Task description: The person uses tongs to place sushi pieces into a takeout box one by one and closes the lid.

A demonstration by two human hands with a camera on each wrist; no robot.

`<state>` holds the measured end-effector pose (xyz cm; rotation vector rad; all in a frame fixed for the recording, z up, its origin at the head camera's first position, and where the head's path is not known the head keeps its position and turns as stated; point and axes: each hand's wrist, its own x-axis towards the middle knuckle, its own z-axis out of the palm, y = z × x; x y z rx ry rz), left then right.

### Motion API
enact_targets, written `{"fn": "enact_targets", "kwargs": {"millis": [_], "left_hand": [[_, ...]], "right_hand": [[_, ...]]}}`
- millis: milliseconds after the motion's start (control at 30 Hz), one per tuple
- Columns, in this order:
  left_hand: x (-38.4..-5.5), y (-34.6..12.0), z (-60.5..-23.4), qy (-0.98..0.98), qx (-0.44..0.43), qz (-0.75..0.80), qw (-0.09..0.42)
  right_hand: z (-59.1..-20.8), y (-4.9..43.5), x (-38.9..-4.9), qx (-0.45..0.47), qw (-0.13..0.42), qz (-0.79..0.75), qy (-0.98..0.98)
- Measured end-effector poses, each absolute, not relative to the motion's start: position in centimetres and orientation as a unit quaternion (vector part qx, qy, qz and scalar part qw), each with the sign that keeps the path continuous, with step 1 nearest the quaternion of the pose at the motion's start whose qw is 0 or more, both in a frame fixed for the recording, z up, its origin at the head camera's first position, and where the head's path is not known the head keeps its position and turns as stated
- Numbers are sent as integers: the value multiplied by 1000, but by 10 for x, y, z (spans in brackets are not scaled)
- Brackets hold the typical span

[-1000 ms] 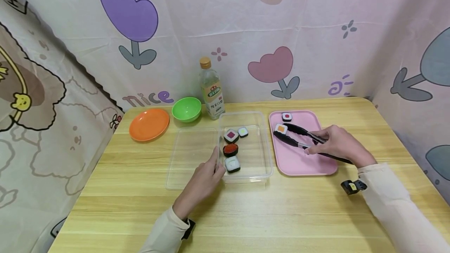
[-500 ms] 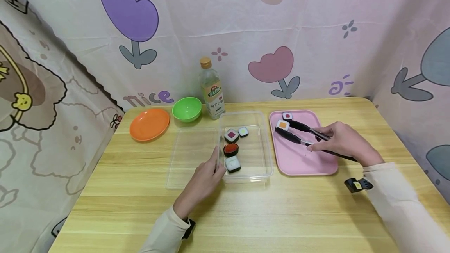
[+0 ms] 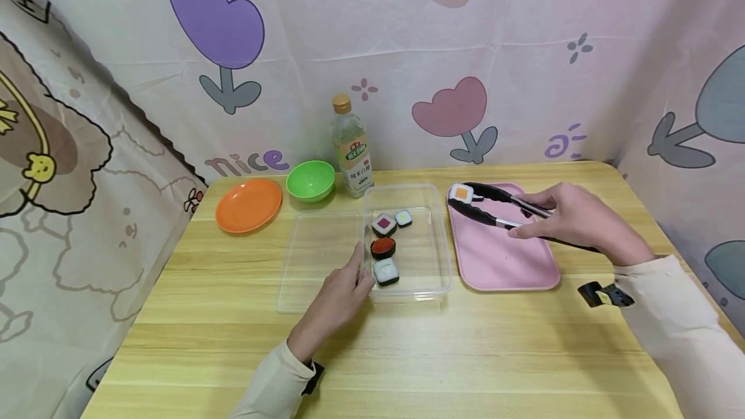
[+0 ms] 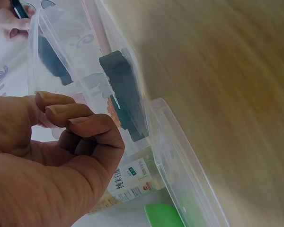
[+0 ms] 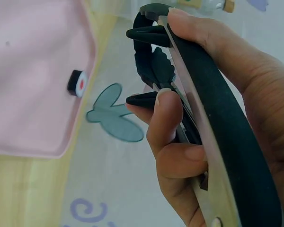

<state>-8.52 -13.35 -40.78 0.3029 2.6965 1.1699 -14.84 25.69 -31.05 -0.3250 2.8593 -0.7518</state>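
Observation:
My right hand (image 3: pixel 573 215) holds black-and-silver tongs (image 5: pixel 217 123). Their tips pinch a sushi roll with an orange centre (image 3: pixel 462 193), raised over the far left corner of the pink tray (image 3: pixel 506 260). A sushi roll with a red centre (image 5: pixel 77 83) lies on that tray in the right wrist view; the head view hides it behind the tongs' load. With thumb and fingers, my left hand (image 3: pixel 337 293) grips the left rim of a clear plastic container (image 3: pixel 443 238). Inside, along its left half, sit several sushi pieces, among them a red-topped one (image 3: pixel 383 248).
Left of the container lies a clear flat lid (image 3: pixel 317 264). Behind stand a vinegar bottle (image 3: pixel 355 154), a green bowl (image 3: pixel 310 182) and an orange plate (image 3: pixel 248 206). A printed cloth (image 3: pixel 372 44) hangs along the table's back edge.
The tongs have lifted the orange-centred roll from the tray and carried it away from me, towards the far left corner. My right hand moved back and right; my left hand stayed put.

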Motion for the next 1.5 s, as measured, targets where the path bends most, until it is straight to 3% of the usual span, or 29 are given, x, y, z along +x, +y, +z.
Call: {"fn": "enact_targets", "kwargs": {"millis": [1500], "left_hand": [[-84, -133, -406, 907, 100, 398, 95]], "right_hand": [[-289, 167, -165, -245, 101, -154, 952]]}}
